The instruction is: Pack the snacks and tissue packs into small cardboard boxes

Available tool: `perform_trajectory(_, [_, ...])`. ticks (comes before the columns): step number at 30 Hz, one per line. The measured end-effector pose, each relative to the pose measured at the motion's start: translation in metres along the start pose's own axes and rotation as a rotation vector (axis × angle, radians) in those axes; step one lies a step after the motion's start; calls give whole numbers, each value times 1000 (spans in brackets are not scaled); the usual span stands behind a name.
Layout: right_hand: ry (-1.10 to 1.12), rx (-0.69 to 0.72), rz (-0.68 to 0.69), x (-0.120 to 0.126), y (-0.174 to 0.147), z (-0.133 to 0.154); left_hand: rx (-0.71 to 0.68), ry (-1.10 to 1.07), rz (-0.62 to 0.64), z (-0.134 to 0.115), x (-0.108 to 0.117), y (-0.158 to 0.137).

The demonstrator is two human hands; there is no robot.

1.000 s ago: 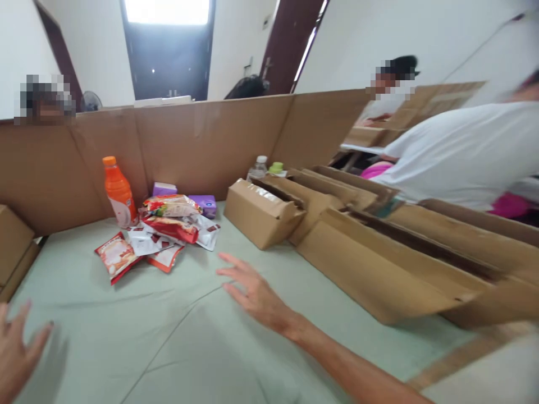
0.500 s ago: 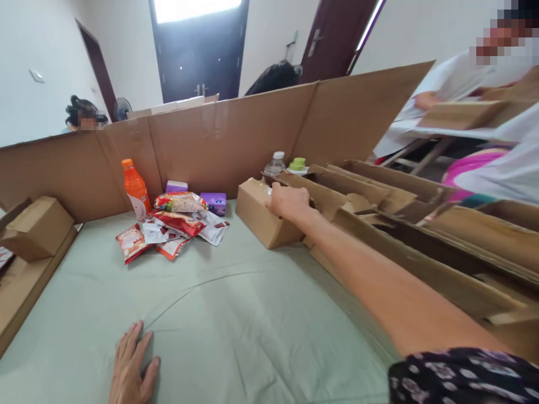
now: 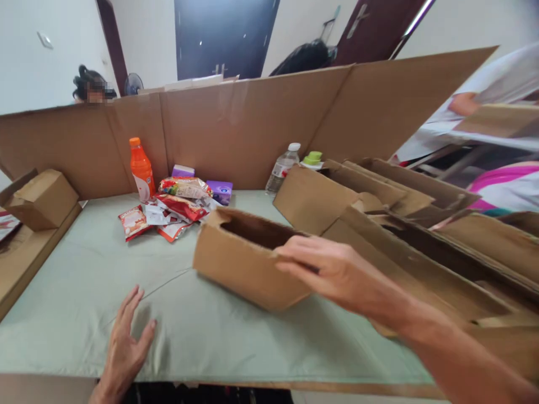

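Observation:
My right hand (image 3: 318, 262) pinches the near rim of an open-topped cardboard box (image 3: 248, 272), which sits tilted over the middle of the green-covered table. Dark shadow hides what the box holds, if anything. Near the table's front edge, my left hand (image 3: 127, 335) is open with fingers apart, holding nothing. Behind the box lies a heap of snack packets (image 3: 181, 207), red and white. Beside the heap stand an orange drink bottle (image 3: 142, 171) and a purple tissue pack (image 3: 219, 192).
Several open cardboard boxes (image 3: 404, 269) line the right side. A clear water bottle (image 3: 282, 171) and a green-capped container (image 3: 313, 159) stand behind them. Another small carton (image 3: 44, 199) rests at the left. A cardboard wall (image 3: 252, 132) closes the back. Other people sit beyond.
My right hand has pulled the cardboard box from the row at the right toward me and the table's middle. My left hand has lifted slightly, and the view has shifted.

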State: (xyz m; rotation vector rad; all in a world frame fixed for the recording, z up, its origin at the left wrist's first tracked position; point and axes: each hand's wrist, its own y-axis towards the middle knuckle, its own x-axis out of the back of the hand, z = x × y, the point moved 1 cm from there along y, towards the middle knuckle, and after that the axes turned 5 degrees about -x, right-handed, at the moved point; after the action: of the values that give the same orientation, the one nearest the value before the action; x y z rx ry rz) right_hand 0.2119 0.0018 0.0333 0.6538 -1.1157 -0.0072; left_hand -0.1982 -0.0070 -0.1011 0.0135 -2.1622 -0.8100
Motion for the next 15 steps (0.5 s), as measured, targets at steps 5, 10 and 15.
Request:
perform_trajectory(5, [-5, 276, 38, -18, -14, 75, -74, -296, -109, -58, 26, 30])
perform_trajectory(10, [57, 278, 161, -22, -10, 86, -301, -350, 18, -85, 50, 53])
perform_trajectory(15, [51, 239, 289, -21, -4, 83, -445, -437, 353, -97, 59, 102])
